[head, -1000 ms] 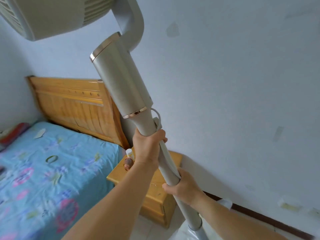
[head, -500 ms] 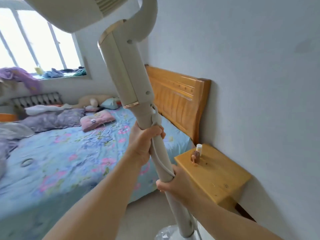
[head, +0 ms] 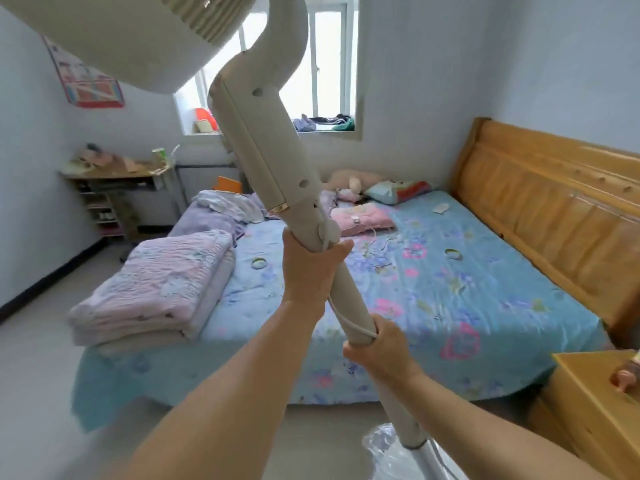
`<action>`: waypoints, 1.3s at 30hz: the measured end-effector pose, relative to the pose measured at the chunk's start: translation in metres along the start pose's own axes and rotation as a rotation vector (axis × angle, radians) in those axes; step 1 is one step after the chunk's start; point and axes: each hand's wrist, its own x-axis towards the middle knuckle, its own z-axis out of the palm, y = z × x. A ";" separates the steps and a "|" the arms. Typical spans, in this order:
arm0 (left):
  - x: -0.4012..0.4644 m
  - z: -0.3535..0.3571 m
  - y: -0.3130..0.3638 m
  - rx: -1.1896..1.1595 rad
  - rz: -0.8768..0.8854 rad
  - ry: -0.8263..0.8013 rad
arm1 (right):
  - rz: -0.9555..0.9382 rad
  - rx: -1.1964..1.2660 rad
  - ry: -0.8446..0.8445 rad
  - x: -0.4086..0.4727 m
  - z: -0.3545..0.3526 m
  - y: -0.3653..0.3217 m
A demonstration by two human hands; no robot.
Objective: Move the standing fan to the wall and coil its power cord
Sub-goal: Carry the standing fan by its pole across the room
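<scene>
Both grips are on the pole rn. Left hand (head: pixel 306 268) is wrapped tight round the upper part of the cream plastic fan pole (head: pixel 349 292), right under the round knob, fingers curled all the way round. Right hand (head: pixel 375 344) is clamped lower down on the same pole and it's pinning the thin white power cord (head: pixel 341 315) against the shaft too, so the cord runs down btwn the two fists.

The tall cream-white standing fan (head: pixel 263 147) is tilted, head (head: pixel 145 36) leaning up and to the left over the person, prob off the floor or rocking on its base. Handling guess: top-heavy w/ that big motor head, stiff pole, smooth plastic so kinda slippery. Two hands spread apart on the pole looks like the right call imo; don't grab the head or the neck joint. The round base (head: pixel 401 455) at the bottom has clear crinkly plastic film on it, which could slide on the floor. The cord is soft and floppy, easy to coil later, but could snag or trip if it dangles.

Room: pale tiled floor (head: pixel 31 362), big bed with a blue floral sheet (head: pixel 467 299) right in front, folded pink quilt (head: pixel 156 289) on its corner, orange-brown wooden headboard (head: pixel 554 209) on the right against the pale blue wall (head: pixel 571 64). Wooden nightstand (head: pixel 588 410) close on the right, cluttered desk (head: pixel 114 174) far left under a window (head: pixel 322 64). Tight space, so the head could clip stuff while swinging.
</scene>
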 end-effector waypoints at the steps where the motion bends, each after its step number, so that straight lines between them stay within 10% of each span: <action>1: 0.015 -0.028 0.002 0.007 0.010 0.043 | -0.023 0.003 -0.034 0.009 0.030 -0.010; 27: 0.245 -0.559 0.112 0.402 0.216 0.822 | -0.203 0.229 -0.552 0.112 0.617 -0.259; 39: 0.334 -0.839 0.168 0.482 0.252 0.724 | -0.132 0.372 -0.585 0.097 0.892 -0.395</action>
